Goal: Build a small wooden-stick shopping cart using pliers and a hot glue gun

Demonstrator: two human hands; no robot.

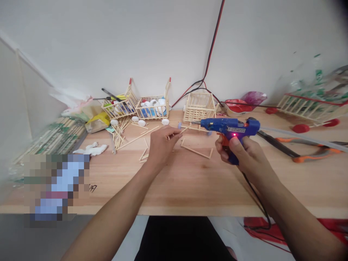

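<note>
My right hand [241, 152] is wrapped round the handle of a blue glue gun [231, 125] with a lit red light. The gun's nozzle points left, at the tip of a thin wooden stick [186, 129]. That stick is pinched between the fingers of my left hand [164, 139]. Whether tip and nozzle touch I cannot tell. Behind them stands a small cart made of sticks [199, 108]. On the table below lies an open three-sided frame of sticks [196, 151]. Another bent stick piece [145, 149] lies just left of my left wrist.
Two stick carts [152, 108] loaded with small parts stand at the back left, near loose sticks [121, 136]. Bagged sticks [57, 137] lie further left. Orange-handled pliers [301, 146] and a red-wheeled cart [310, 110] are at right. The gun's cable [257, 195] hangs over the table edge.
</note>
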